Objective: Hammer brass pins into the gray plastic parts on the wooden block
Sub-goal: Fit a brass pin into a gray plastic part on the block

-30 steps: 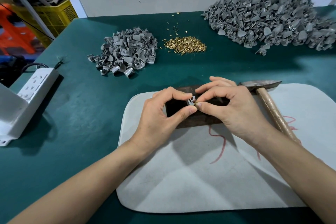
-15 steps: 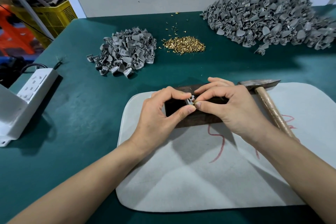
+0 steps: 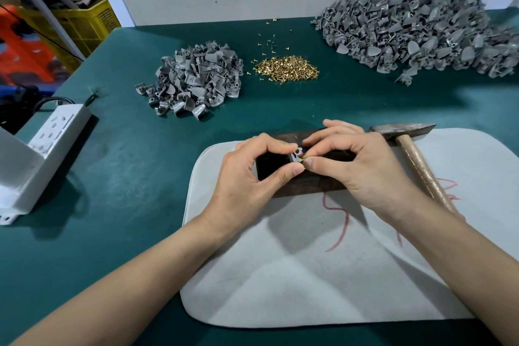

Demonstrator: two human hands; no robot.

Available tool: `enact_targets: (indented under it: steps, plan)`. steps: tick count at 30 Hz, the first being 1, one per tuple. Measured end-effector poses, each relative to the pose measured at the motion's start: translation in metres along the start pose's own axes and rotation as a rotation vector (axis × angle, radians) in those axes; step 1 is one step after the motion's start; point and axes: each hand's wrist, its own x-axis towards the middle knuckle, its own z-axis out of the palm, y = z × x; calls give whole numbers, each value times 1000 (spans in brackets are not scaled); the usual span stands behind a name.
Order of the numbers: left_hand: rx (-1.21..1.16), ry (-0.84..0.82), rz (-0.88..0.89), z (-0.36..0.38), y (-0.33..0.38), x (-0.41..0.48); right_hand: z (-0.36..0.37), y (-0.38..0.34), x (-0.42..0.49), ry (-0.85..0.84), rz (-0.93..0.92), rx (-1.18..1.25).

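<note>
In the head view, the left hand [image 3: 252,174] pinches a small gray plastic part [image 3: 296,154] between thumb and curled forefinger, holding it over the dark wooden block [image 3: 306,187], which lies on a white felt pad [image 3: 309,275] on the near side of the green table cover [image 3: 112,177]. The right hand [image 3: 356,166] pinches a tiny brass pin [image 3: 302,160] between thumb and forefinger tip, with the pin right at the part; whether it sits in a hole yet is too small to tell. The part looks light and stiff, best held by its sides so the top is free. The pin is likely slippery and easy to drop, so a fingertip pinch near the head suits it. The wooden-handled steel hammer [image 3: 415,160] lies untouched just right of the block, head on the far end. The stock is not in containers: a small heap of gray parts [image 3: 196,78] far left, a heap of loose brass pins [image 3: 286,67] beside it, and a large gray pile [image 3: 421,34] far right. A yellow slotted plastic crate [image 3: 81,22] stands beyond the table's left edge, contents unclear. A white power strip [image 3: 56,126] rests at the left.
</note>
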Motion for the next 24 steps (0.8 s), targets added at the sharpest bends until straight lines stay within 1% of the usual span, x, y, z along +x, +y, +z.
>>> enact_targets:
  steps: [24]
  plan:
    - [3, -16, -21, 0, 3, 1, 0, -2, 0, 6, -35, -14]
